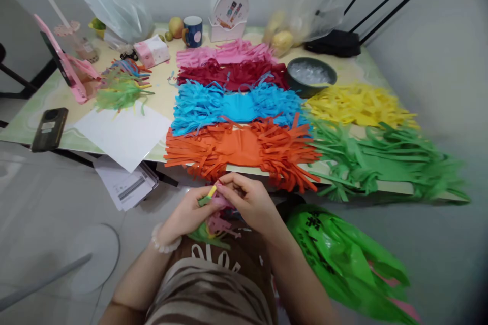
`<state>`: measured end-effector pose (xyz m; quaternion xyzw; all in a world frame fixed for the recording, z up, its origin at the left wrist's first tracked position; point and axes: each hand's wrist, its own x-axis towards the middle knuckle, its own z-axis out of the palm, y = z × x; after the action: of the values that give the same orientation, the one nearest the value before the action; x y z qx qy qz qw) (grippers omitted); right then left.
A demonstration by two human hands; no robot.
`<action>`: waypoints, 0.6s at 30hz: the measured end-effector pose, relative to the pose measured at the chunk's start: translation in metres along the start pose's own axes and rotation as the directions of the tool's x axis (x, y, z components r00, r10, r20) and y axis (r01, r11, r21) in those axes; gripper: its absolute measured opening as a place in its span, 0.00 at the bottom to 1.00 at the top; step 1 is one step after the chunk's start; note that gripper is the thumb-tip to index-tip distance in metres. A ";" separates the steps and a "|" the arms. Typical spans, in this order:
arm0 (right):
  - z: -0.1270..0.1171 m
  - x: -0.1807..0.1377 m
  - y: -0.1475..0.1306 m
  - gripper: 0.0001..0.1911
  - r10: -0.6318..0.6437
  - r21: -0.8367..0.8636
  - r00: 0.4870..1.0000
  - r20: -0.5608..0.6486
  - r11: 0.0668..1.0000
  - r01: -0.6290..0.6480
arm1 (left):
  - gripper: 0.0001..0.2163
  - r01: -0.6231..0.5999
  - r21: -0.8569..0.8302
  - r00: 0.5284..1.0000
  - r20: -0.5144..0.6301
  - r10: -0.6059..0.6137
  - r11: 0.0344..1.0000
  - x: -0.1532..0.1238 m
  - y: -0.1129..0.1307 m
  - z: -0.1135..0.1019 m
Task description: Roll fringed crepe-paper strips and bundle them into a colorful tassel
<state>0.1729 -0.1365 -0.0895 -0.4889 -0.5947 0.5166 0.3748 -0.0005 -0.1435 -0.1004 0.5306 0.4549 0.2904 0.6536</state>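
Close to my lap, my left hand [190,213] is closed around a small bundle of fringed strips [219,221] in pink, yellow and green. The fingertips of my right hand [249,200] pinch the top of the same bundle, near a yellow strip; the exact grip is partly hidden by the fingers. Just beyond both hands, an orange fringed piece [238,144] hangs slightly over the table edge. Behind it lie fringed pieces in blue [238,106], dark red [232,76] and pink [229,54].
Yellow [360,106] and green fringed pieces [385,162] lie at the right. A dark bowl [310,73], a mug [192,31], a phone [49,129], white paper [125,134] and finished-looking tassels [120,92] share the table. A green plastic bag [343,249] sits by my right arm.
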 end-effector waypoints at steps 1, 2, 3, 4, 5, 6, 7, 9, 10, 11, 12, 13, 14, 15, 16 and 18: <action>-0.001 0.001 0.000 0.09 -0.005 0.016 1.000 -0.021 1.000 0.006 | 0.11 -0.001 -0.051 1.000 -0.001 0.001 0.999 0.000 -0.002 -0.002; -0.004 0.001 -0.001 0.10 -0.018 0.029 0.998 -0.061 0.999 0.020 | 0.12 -0.009 -0.118 1.000 -0.013 0.008 0.993 0.000 -0.004 -0.004; -0.007 0.000 -0.001 0.09 -0.034 0.040 0.993 -0.109 0.998 0.039 | 0.13 -0.023 -0.187 0.999 -0.041 0.016 0.982 0.000 -0.007 -0.008; -0.012 0.000 -0.001 0.09 -0.048 0.046 0.987 -0.155 0.997 0.055 | 0.15 -0.042 -0.243 0.996 -0.081 0.022 0.969 0.000 -0.010 -0.013; -0.016 -0.001 0.000 0.09 -0.058 0.044 0.980 -0.188 0.997 0.068 | 0.16 -0.061 -0.273 0.992 -0.125 0.028 0.960 0.000 -0.012 -0.018; -0.021 -0.001 0.001 0.09 -0.067 0.032 0.976 -0.206 0.997 0.075 | 0.17 -0.081 -0.263 0.985 -0.170 0.037 0.961 -0.001 -0.013 -0.024; -0.025 -0.002 0.002 0.09 -0.075 0.010 0.975 -0.210 0.997 0.079 | 0.17 -0.105 -0.212 0.974 -0.217 0.058 0.972 -0.001 -0.013 -0.030; -0.031 -0.002 0.004 0.08 -0.093 -0.070 0.974 -0.207 0.994 0.080 | 0.17 -0.162 -0.045 0.940 -0.311 0.140 0.986 -0.003 -0.009 -0.039; -0.033 -0.002 0.004 0.08 -0.102 -0.120 0.972 -0.212 0.990 0.078 | 0.16 -0.182 0.010 0.922 -0.344 0.174 0.983 -0.005 -0.007 -0.043; -0.033 -0.002 0.004 0.09 -0.113 -0.163 0.969 -0.221 0.984 0.078 | 0.15 -0.184 0.011 0.915 -0.364 0.175 0.983 -0.006 -0.006 -0.045; -0.033 -0.002 0.004 0.09 -0.126 -0.193 0.966 -0.225 0.978 0.083 | 0.15 -0.169 -0.044 0.919 -0.369 0.141 0.985 -0.007 -0.006 -0.046; -0.032 -0.002 0.004 0.09 -0.138 -0.209 0.966 -0.218 0.974 0.092 | 0.16 -0.140 -0.133 0.930 -0.357 0.085 0.981 -0.008 -0.007 -0.047; -0.032 -0.002 0.004 0.09 -0.152 -0.217 0.967 -0.204 0.970 0.106 | 0.16 -0.098 -0.213 0.945 -0.327 0.024 0.972 -0.008 -0.009 -0.048; -0.032 -0.003 0.004 0.09 -0.165 -0.229 0.968 -0.189 0.966 0.120 | 0.16 -0.052 -0.255 0.956 -0.294 -0.027 0.966 -0.009 -0.013 -0.049; -0.033 -0.003 0.004 0.09 -0.186 -0.261 0.965 -0.186 0.956 0.134 | 0.17 -0.010 -0.244 0.960 -0.274 -0.059 0.970 -0.009 -0.018 -0.052; -0.038 -0.006 0.003 0.10 -0.249 -0.411 0.944 -0.217 0.900 0.144 | 0.16 0.038 -0.070 0.939 -0.340 -0.060 0.997 -0.012 -0.026 -0.061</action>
<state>0.2107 -0.1330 -0.0855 -0.5547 -0.6768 0.2775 0.3965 -0.0633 -0.1346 -0.1232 0.4400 0.5652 0.3757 0.5880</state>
